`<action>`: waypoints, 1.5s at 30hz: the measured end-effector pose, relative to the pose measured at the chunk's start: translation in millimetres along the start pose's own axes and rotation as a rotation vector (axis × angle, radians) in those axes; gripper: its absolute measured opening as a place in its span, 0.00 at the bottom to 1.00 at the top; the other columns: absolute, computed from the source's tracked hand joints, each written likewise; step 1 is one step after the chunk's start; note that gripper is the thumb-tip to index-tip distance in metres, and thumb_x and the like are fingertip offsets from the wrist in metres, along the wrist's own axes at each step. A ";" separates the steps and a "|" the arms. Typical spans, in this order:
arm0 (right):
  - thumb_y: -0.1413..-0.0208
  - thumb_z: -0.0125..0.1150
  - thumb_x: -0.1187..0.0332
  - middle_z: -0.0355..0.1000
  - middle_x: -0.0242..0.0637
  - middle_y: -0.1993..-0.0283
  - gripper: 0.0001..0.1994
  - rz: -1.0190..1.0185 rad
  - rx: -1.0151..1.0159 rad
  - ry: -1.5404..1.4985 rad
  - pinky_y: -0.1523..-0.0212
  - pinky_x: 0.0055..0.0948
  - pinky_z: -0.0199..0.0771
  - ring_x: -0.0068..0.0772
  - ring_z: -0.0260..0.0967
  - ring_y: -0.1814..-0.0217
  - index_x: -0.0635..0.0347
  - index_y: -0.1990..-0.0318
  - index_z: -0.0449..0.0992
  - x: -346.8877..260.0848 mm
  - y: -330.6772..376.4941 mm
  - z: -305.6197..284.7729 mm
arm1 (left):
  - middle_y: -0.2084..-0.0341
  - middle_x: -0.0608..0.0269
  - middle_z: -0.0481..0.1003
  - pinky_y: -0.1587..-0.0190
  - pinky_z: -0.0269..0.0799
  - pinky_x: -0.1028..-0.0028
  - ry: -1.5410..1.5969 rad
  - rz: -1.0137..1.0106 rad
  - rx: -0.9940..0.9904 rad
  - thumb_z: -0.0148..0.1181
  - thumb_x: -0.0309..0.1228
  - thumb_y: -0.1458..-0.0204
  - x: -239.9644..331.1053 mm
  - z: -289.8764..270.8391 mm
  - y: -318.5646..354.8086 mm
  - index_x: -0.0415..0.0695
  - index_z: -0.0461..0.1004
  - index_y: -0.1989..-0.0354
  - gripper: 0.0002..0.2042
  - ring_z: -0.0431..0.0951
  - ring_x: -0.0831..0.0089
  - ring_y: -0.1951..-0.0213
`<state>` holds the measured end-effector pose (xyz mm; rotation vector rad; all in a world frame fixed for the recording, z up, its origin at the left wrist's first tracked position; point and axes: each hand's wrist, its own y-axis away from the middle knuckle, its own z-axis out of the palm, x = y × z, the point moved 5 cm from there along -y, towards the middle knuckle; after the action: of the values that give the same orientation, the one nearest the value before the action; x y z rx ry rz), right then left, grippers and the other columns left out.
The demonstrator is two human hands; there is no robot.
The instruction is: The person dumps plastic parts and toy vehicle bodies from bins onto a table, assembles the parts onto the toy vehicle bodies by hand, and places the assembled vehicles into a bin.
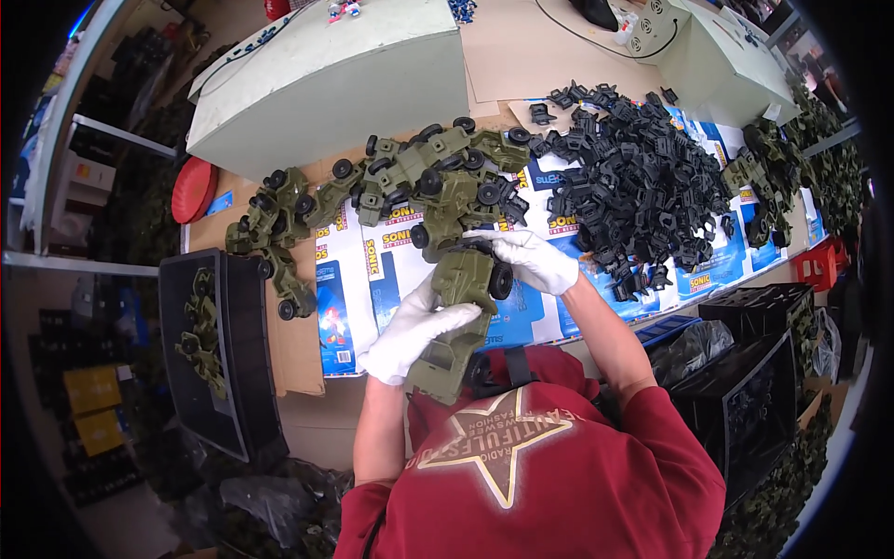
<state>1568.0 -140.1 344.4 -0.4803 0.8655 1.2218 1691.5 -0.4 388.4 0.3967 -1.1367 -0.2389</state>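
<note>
One black bin [253, 363] stands far left, close beside the table edge [343, 373] — little slack there. Next comes printed sheeting [345, 252], the open room I'd use, with green toy trucks [410, 163] crowding behind. My left hand [410, 331] grasps the held truck [464, 279], seen across the near edge. I judge the step as two-handed work at its wheeled end, calling for a steady left hold. My right hand [533, 261] reaches there — I can't tell whether it pinches anything. Rightward, black parts [633, 177] limit sideways travel.
</note>
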 end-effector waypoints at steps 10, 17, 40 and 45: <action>0.39 0.58 0.53 0.64 0.38 0.33 0.30 -0.019 0.039 0.003 0.30 0.32 0.53 0.30 0.56 0.29 0.63 0.35 0.65 4.7 0.4 1.8 | 0.47 0.63 0.73 0.45 0.69 0.76 0.057 0.014 0.002 0.67 0.23 0.50 1.8 0.8 1.8 0.40 0.60 0.33 0.34 0.74 0.78 0.50; 0.39 0.58 0.53 0.64 0.38 0.34 0.29 -0.054 -0.012 0.077 0.30 0.32 0.53 0.31 0.57 0.30 0.63 0.36 0.67 6.4 -3.2 -1.0 | 0.47 0.63 0.74 0.45 0.69 0.76 0.105 0.002 -0.006 0.67 0.24 0.50 2.5 -1.6 4.1 0.41 0.60 0.34 0.34 0.74 0.77 0.49; 0.40 0.51 0.59 0.70 0.48 0.47 0.21 -0.406 0.386 0.983 0.42 0.39 0.67 0.48 0.69 0.44 0.63 0.44 0.69 15.0 4.5 75.3 | 0.49 0.51 0.73 0.42 0.66 0.68 -0.198 0.696 0.458 0.55 0.58 0.44 -41.9 -22.7 -8.2 0.34 0.66 0.42 0.36 0.73 0.64 0.47; 0.44 0.56 0.68 0.75 0.47 0.56 0.13 -0.489 0.501 0.987 0.49 0.37 0.72 0.49 0.74 0.52 0.64 0.53 0.73 20.5 -3.9 78.1 | 0.61 0.52 0.76 0.53 0.71 0.68 -0.268 0.711 0.569 0.50 0.47 0.39 -36.8 -25.1 -7.5 0.35 0.70 0.51 0.23 0.77 0.64 0.58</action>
<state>1598.1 -71.4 374.9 -0.8332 1.7028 0.2294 1699.6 11.5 345.6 0.4384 -1.5343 0.6875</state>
